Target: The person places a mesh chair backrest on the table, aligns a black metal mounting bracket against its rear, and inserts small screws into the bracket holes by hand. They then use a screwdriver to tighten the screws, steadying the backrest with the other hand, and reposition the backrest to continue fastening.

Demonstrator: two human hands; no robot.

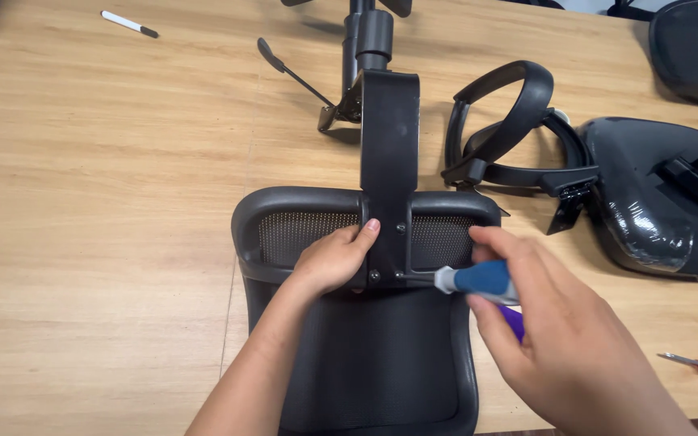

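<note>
Head view: wooden table [107, 202], chair parts.

You work at a light wooden tabletop [107, 210] with visible plank seams, evenly lit, soft shadows. A white marker [128, 23] lies at its far left. Black chair armrests [510, 129] and a plastic-wrapped seat base [656, 202] sit right; another dark seat [692, 44] occupies the far corner.
</note>
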